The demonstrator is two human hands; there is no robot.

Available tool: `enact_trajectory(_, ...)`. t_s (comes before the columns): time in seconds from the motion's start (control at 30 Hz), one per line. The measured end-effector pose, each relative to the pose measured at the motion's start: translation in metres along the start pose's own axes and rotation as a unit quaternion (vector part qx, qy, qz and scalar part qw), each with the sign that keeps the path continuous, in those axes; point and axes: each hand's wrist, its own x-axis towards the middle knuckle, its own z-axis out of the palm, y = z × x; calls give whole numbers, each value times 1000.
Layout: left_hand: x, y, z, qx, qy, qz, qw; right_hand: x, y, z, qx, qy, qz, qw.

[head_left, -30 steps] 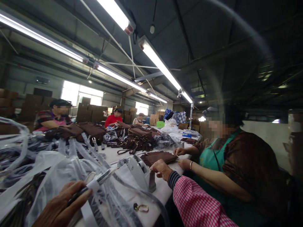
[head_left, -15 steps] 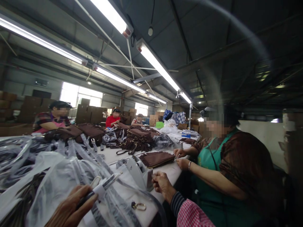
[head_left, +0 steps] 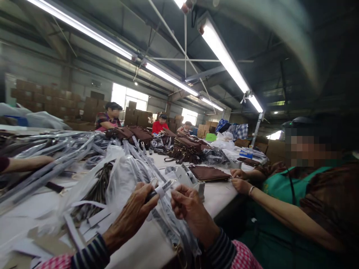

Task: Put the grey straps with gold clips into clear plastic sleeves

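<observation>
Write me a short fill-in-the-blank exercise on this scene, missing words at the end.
The strap with a white band is gripped by the camera wearer's ____ hand.
The wearer's dark cuffs have lighter ____.
The co-worker at right wears an apron coloured ____.
The bag at that co-worker's hands is ____.

Missing words: left; stripes; green; brown.

Long tube lights point(head_left: 224, 54) hang beneath a dark roof point(head_left: 252, 59), with bright windows point(head_left: 118, 95) and stacked cardboard boxes point(head_left: 42, 99) behind.
</observation>
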Motion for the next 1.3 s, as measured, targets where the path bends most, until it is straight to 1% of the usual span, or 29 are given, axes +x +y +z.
enact_trajectory(0.07, -2, 1, 0, -1, 2, 12, 1000, 0, 6, 22, 23, 10, -1, 1000)
enact_trajectory(0.1, -2, 2, 0, 1, 4, 13, 1000, 1, 10, 28, 29, 19, -2, 999)
enact_trajectory(0.17, -3, 4, 0, 7, 7, 10, 1000, 3, 17, 34, 35, 36, -3, 999)
enact_trajectory(0.33, -2, 9, -1, 6, 17, -1, 1000, 8, 24, 31, 40, 72, 0, 997)
enact_trajectory(0.53, -3, 11, -1, 10, 10, -18, 1000, 10, 27, 28, 79, 62, 39, 994)
enact_trajectory(0.6, -3, 13, -1, 2, 9, -30, 999, 9, 31, 29, 99, 62, 39, 992)
enact_trajectory(0.7, -4, 19, -2, -40, 11, -58, 997, 9, 38, 33, 111, 71, 9, 991)
enact_trajectory(0.77, -4, 23, -3, -94, 12, -79, 992, 10, 43, 37, 116, 79, -6, 990)
enact_trajectory(0.87, -4, 24, -1, -194, -2, -104, 975, 12, 51, 43, 131, 81, -14, 988)
enact_trajectory(0.93, -5, 21, 0, -243, -6, -115, 963, 14, 57, 45, 131, 74, -19, 988)
enact_trajectory(1.03, -7, 12, 2, -285, -4, -127, 950, 13, 67, 41, 83, 56, -3, 995)
enact_trajectory(1.1, -7, 7, 3, -298, -21, -126, 946, 9, 68, 34, 21, 55, 7, 998)
enact_trajectory(1.13, -6, 6, 3, -294, -30, -126, 947, 6, 67, 29, -24, 66, -5, 998)
enact_trajectory(1.17, -6, 4, 2, -283, -34, -126, 950, 2, 63, 24, -82, 86, -39, 992)
enact_trajectory(1.2, -4, 3, 2, -263, -33, -128, 956, -1, 59, 18, -154, 113, -93, 977)
enact_trajectory(1.23, -3, 3, 2, -239, -30, -131, 962, -4, 53, 13, -235, 133, -163, 949)
enact_trajectory(1.27, -2, 3, 3, -214, -29, -132, 967, -6, 47, 8, -320, 141, -238, 906)
enact_trajectory(1.3, -1, 3, 4, -193, -35, -128, 972, -8, 41, 4, -399, 136, -311, 852)
